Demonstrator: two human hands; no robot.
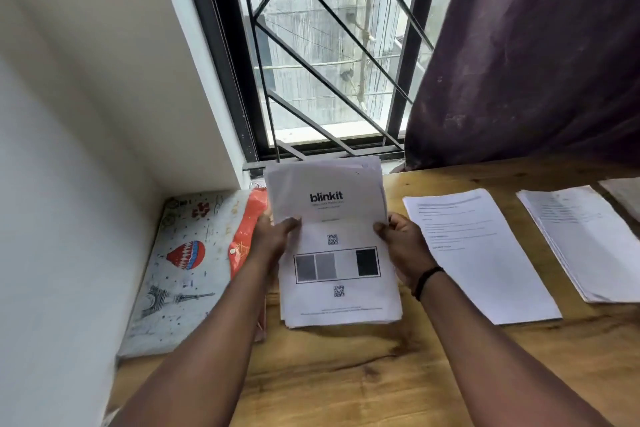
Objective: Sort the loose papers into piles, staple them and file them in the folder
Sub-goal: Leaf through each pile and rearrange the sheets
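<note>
Wooden table, white wall at left, barred window w/ daylight, dark purple curtain at right

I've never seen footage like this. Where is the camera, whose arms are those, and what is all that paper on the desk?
There is no machine here: a person wears one camera on the head, looking down at their own arms. The left hand and right hand each grip a side of a stack of papers topped by a sheet printed "blinkit". On the wooden table, two more paper piles lie to the right: a nearer pile and a farther pile. To the left lie an orange folder and an illustrated folder.
</note>
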